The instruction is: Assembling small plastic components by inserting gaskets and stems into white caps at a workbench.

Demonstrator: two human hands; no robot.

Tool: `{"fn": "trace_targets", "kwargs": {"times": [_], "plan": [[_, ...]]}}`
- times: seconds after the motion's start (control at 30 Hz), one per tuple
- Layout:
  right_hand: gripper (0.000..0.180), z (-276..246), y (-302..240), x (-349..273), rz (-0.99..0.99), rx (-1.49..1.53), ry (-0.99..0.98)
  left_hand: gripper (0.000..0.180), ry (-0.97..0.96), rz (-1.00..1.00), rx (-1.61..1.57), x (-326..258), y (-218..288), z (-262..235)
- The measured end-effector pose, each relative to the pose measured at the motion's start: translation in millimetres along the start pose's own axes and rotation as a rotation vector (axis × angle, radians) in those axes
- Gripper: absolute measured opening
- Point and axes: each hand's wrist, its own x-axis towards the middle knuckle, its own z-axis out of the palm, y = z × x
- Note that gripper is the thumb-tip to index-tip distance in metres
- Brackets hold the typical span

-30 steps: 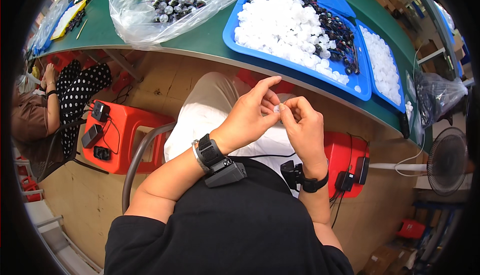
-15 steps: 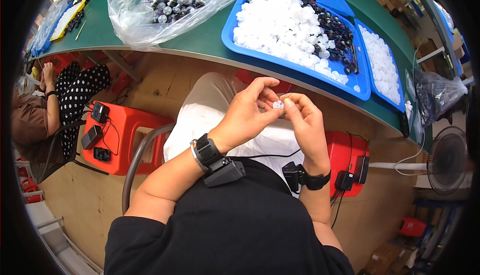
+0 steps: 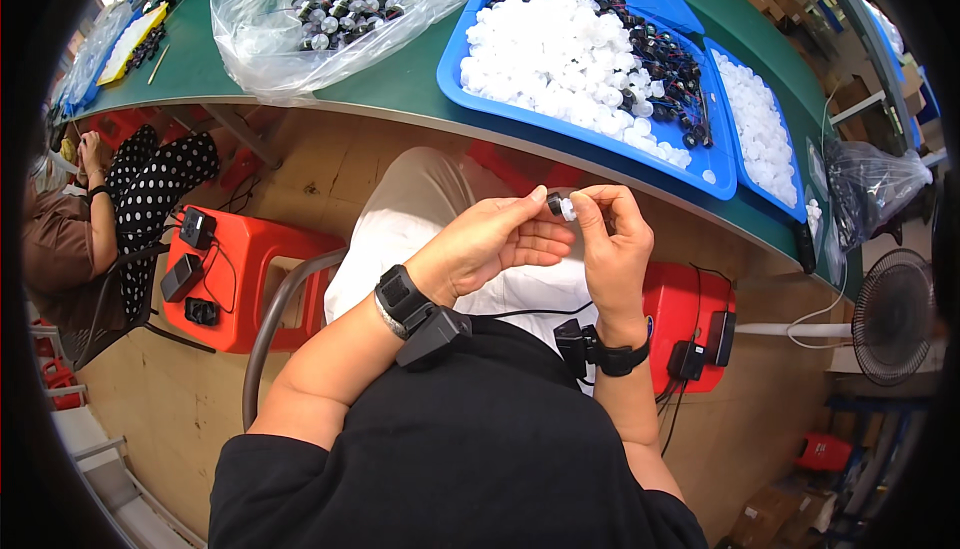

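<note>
Above my lap, the thumb and fingertips of my right hand [image 3: 615, 244] pinch a small part with a black round body and a white translucent cap [image 3: 568, 209]. Its black end points toward my left hand [image 3: 490, 244]. That hand is turned palm up with the fingers stretched out and parted from the thumb. The left thumb tip lies right beside the black end; whether they touch I cannot tell. Ahead on the green table [image 3: 400, 99], a blue tray [image 3: 590, 129] holds a heap of white translucent caps [image 3: 550, 49] and dark wired parts [image 3: 675, 79].
A clear plastic bag [image 3: 260, 49] of capped black parts lies at the table's left. Right of the tray stands a second blue tray [image 3: 790, 207] of white caps. Red stools [image 3: 260, 289] with black devices flank me. A fan [image 3: 890, 314] is at right; another person [image 3: 75, 229] sits left.
My left fingers have come away from the pinch and opened out. The small part has turned in my right hand, so its black body now shows beside the white cap.
</note>
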Motion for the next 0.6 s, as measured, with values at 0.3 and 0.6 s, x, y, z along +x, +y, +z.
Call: {"fn": "trace_targets", "kwargs": {"times": [0.3, 0.6], "plan": [[0.013, 7, 9, -2, 0.017, 0.032, 0.042, 0.029, 0.116, 0.340, 0.410, -7, 3, 16], [0.013, 6, 11, 0, 0.482, 0.675, -0.045, 0.027, 0.150, 0.492, 0.524, -4, 0, 18]]}}
